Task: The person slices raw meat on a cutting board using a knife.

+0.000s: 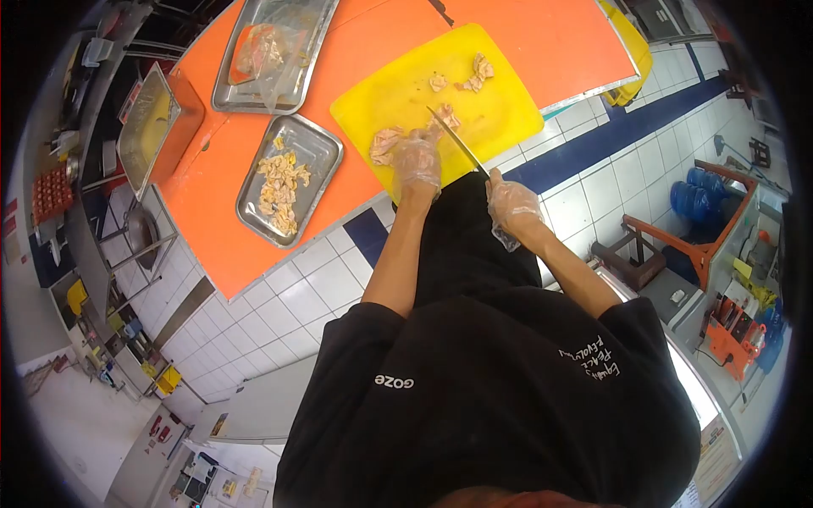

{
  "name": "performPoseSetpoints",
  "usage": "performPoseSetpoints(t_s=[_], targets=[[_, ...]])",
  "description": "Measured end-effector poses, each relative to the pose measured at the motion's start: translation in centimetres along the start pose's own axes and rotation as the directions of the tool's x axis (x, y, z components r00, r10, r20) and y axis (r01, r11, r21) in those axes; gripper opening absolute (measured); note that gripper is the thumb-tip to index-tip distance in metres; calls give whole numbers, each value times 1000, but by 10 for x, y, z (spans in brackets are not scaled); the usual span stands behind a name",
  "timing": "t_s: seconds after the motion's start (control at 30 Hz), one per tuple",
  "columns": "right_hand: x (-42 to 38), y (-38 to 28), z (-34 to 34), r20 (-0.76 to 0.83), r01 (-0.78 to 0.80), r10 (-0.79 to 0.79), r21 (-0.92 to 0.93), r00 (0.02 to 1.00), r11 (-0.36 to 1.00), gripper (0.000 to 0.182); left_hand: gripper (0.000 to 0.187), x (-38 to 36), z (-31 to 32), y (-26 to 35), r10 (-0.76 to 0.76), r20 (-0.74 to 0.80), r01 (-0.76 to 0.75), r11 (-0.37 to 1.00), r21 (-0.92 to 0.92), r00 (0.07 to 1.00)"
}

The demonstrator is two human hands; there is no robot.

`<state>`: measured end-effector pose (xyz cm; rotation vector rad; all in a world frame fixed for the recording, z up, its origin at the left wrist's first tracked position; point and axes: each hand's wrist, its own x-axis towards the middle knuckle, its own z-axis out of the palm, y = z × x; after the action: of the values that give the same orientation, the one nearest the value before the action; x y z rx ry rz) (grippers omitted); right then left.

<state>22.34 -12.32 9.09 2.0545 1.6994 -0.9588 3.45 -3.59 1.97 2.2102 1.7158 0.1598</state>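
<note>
On the yellow cutting board (381,93), my left hand (417,162), in a clear plastic glove, presses its fingers down on a piece of pale, pinkish meat (443,116). My right hand (512,206), gloved the same way, grips a knife (457,141) by its handle. The blade slants up and left, its tip beside the meat at my left fingertips. Another pale lump of meat (385,146) lies just left of my left hand. Toward the board's far side are a small scrap (438,82) and a longer meat piece (480,71).
Left of the board, a metal tray (315,151) holds many small cut pieces. Behind it, a larger tray (296,100) carries a plastic bag (284,63). A deep metal container (186,123) stands at the orange table's (229,203) left edge. Blue water jugs (699,195) are at the right.
</note>
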Motion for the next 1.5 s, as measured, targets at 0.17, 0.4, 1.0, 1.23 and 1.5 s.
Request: performPoseSetpoints(t_s=[0.17,0.4,1.0,1.23,1.5], targets=[[62,-25,-7,-55,107,-106,30,993,994,36,45,2,4,-8,62,-3,-62,998,-7,998],[114,-81,-47,-168,229,-218,47,961,972,39,29,6,3,-15,6,58,2,991,-133,998],[32,-47,-4,24,94,-95,48,995,994,23,28,-15,-19,-18,-302,130,328,873,-360,945],[79,-71,-8,-106,211,-201,85,974,974,26,29,-15,-24,-18,-241,52,243,900,-362,969],[10,15,-10,10,115,-114,-100,993,988,28,31,-17,-24,-13,-177,31,176,910,-375,984]])
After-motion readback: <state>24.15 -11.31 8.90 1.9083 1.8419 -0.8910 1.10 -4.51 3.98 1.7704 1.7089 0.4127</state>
